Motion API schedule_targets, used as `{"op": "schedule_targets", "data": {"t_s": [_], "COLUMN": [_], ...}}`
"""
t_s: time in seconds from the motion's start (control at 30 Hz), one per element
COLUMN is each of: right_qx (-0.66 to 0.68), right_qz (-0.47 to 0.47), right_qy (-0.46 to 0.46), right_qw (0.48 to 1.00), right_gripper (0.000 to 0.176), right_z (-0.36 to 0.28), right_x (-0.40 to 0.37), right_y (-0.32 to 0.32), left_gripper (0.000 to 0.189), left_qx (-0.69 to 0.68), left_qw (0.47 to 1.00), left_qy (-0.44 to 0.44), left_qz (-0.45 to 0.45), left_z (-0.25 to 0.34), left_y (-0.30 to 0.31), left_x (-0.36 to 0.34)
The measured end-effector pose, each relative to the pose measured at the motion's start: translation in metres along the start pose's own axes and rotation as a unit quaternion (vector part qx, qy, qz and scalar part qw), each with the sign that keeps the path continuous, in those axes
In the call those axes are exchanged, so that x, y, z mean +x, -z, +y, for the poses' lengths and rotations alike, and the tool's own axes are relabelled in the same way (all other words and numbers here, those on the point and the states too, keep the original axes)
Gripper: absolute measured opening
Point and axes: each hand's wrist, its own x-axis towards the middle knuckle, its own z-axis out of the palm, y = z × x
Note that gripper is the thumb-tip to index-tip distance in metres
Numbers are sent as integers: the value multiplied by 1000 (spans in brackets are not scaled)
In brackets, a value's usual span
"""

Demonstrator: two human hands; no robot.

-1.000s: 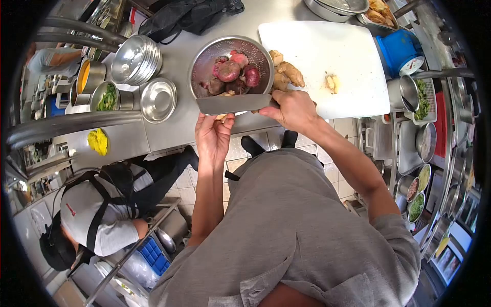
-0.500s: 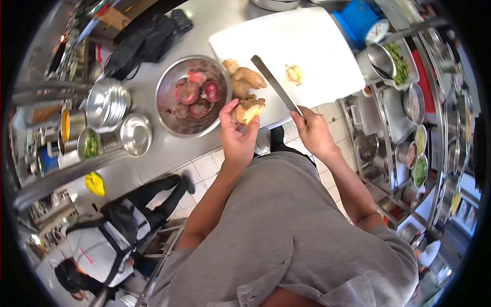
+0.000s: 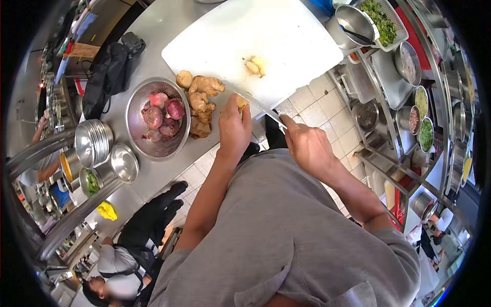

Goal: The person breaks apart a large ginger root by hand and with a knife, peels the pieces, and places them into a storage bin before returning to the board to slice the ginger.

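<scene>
My left hand point(image 3: 235, 128) is closed around a piece of ginger point(image 3: 242, 103), of which only the pale cut end shows above the fingers. In my right hand point(image 3: 310, 140) is a knife point(image 3: 260, 105), its blade lying against or just over that ginger. Behind both hands lies a white cutting board point(image 3: 215, 38) with a few peeled ginger bits point(image 3: 254, 66) on it. To the left of the board's near edge sits a pile of unpeeled ginger point(image 3: 202, 102). Next to the pile stands a perforated metal colander point(image 3: 134, 110) of red onions point(image 3: 153, 117).
Stacked metal bowls point(image 3: 93, 143) and a black bag point(image 3: 107, 77) lie on the left. On the right, a metal pot point(image 3: 353, 25) and a basket of chopped greens point(image 3: 381, 23) stand by a rack point(image 3: 396, 123) of containers. A co-worker point(image 3: 123, 263) is at lower left.
The knife has come down and left onto the ginger in my left hand. My view has shifted, so the board and colander appear further left. The co-worker has changed posture.
</scene>
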Motion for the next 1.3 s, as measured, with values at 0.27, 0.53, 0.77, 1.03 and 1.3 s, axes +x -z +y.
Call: {"op": "schedule_targets", "data": {"t_s": [0.27,0.53,0.77,1.03,1.3], "right_qx": [3,-28,-61,-153,-130], "right_qz": [26,9,-25,-27,-29], "right_qy": [40,48,42,58,46], "right_qw": [999,998,997,986,990], "right_gripper": [34,36,40,42,40], "right_z": [13,16,12,5,1], "right_x": [0,-4,-6,-12,15], "right_y": [-3,2,14,11,-5], "left_gripper": [34,28,23,21,25], "left_qx": [-62,-10,-23,11,30], "left_qw": [995,998,999,998,998], "left_qy": [72,54,30,20,-14], "left_qz": [-17,-22,-20,-52,-55], "left_z": [11,20,20,26,28], "left_y": [4,3,2,9,6], "left_x": [8,9,12,15,13]}}
